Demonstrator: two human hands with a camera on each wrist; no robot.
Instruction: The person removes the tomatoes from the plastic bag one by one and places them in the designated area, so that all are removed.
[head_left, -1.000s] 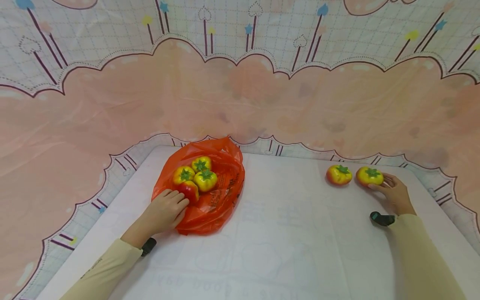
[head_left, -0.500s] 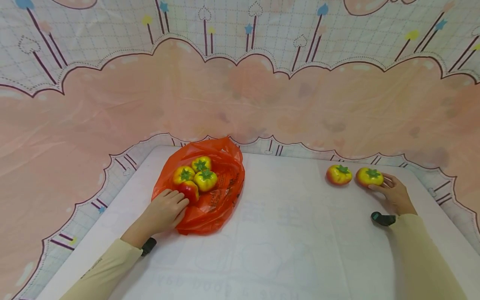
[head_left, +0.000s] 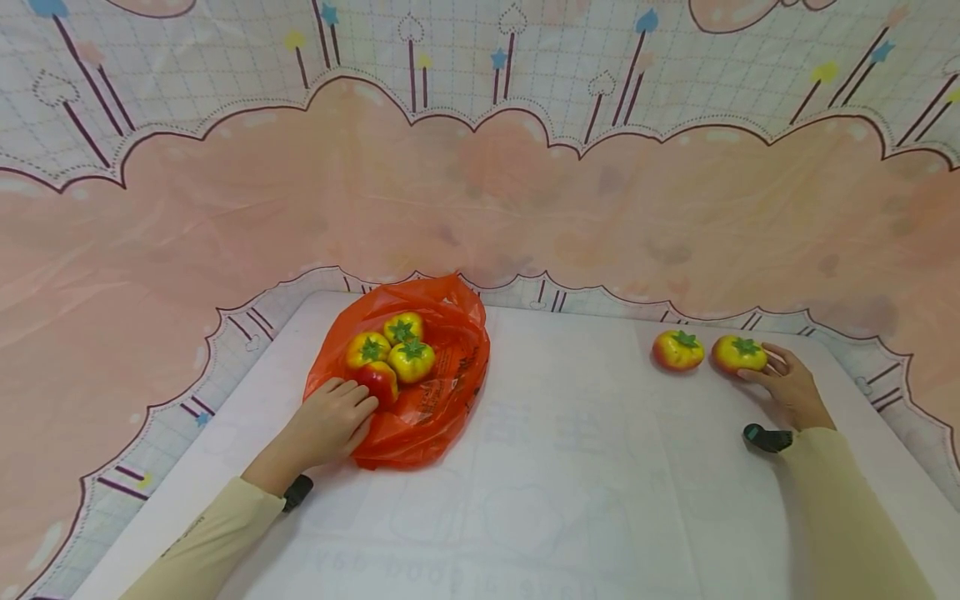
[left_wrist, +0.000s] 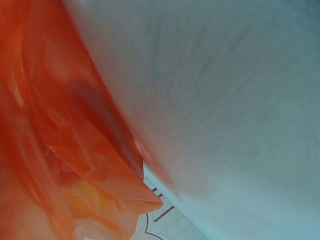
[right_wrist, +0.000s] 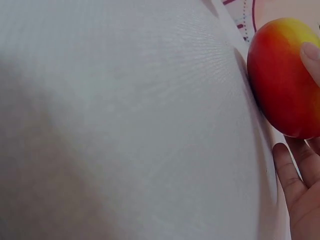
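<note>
On the left, a red-orange plastic bag (head_left: 442, 417) lies spread open with several yellow-and-red persimmons (head_left: 411, 361) inside, their green leafy tops up. One redder persimmon (head_left: 381, 382) is tipped on its side by my left hand (head_left: 330, 425). That hand's curled fingers grip the near-left edge of the bag; its fingertips overlap the tipped fruit in the head view. The left wrist view shows mostly bag film (left_wrist: 65, 125), the hand out of sight. At the far right, my right hand (head_left: 793, 387) holds a persimmon (head_left: 738, 354) between thumb and fingers, low at the table.
Another persimmon (head_left: 678, 351) sits just left of the one in my right hand. The white table (head_left: 570, 467) ends at a patterned cloth backdrop (head_left: 555, 200). Dark wrist cameras (head_left: 767, 437) stick out inward from both sleeves.
</note>
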